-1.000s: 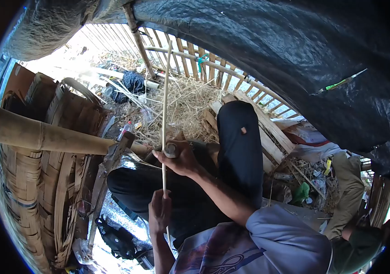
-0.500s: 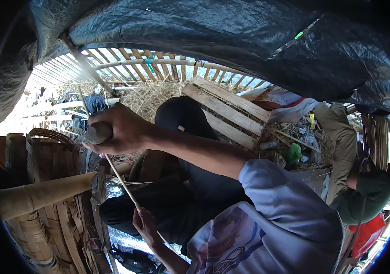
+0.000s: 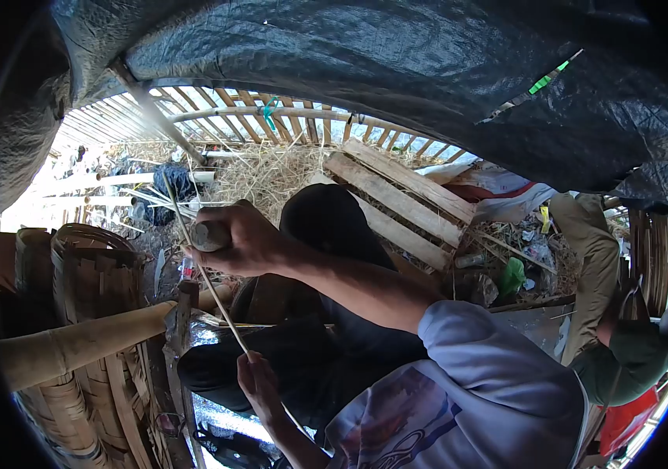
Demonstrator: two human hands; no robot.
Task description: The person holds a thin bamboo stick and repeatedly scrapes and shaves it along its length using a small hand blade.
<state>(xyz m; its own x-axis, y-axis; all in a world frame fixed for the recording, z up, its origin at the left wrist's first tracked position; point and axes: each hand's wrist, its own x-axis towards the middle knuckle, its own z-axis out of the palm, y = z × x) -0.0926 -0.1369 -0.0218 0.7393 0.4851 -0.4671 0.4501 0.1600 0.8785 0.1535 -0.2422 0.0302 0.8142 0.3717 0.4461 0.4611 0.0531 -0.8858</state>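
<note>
A long, thin pale strip (image 3: pixel 220 303) slants from the upper left down past my lap. Lower on it, my left hand (image 3: pixel 258 384) is closed round the strip. Farther up, my right hand (image 3: pixel 242 238) is wrapped round a thick rounded handle (image 3: pixel 212 236), whose end faces the camera. The strip passes close beside that fist. Whatever lies beyond the handle is hidden by the hand.
A thick bamboo pole (image 3: pixel 87 342) juts in from the left beside woven baskets (image 3: pixel 84 277). Ahead are wooden slats (image 3: pixel 396 205), straw (image 3: pixel 267 178) and a bamboo fence (image 3: pixel 303 117). Black sheeting (image 3: pixel 396 62) hangs overhead. Another person's leg (image 3: pixel 594 266) is at the right.
The view has turned. My right hand has moved up and left along the strip, then slightly back toward me. The strip has gone from nearly upright to slanted.
</note>
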